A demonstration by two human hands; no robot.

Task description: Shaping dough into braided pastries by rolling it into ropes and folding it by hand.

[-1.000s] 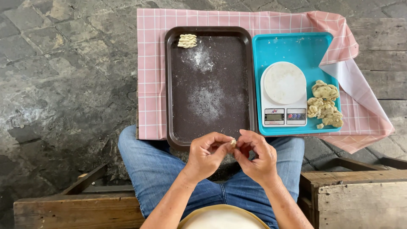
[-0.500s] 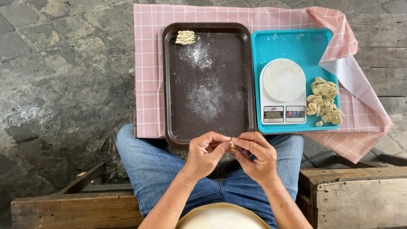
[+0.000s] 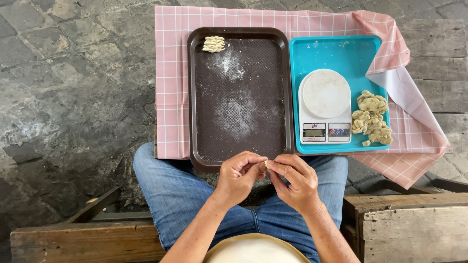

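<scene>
- Head view: the left hand [image 3: 239, 176] and the right hand [image 3: 295, 179] meet fingertip to fingertip just off the near edge of the brown tray [image 3: 194, 97], over the person's lap in blue jeans [image 3: 170, 195].
- Both hands' grip is pinched together on a small piece of dough [image 3: 266, 164], mostly hidden by the fingers.
- To shape it well, I judge a light, even pinch is needed, both hands working close so the small piece does not tear or drop.
- One finished twisted dough piece [image 3: 214, 44] lies at the brown tray's far left corner; flour dusts its middle.
- The teal tray [image 3: 341, 51] beside it carries a white kitchen scale [image 3: 325, 104] and a heap of dough lumps [image 3: 372, 118] along its right edge.
- Both trays sit on a pink checked cloth [image 3: 170, 73] over a low table; stone floor [image 3: 73, 73] at left, wooden planks [image 3: 414, 224] near.
</scene>
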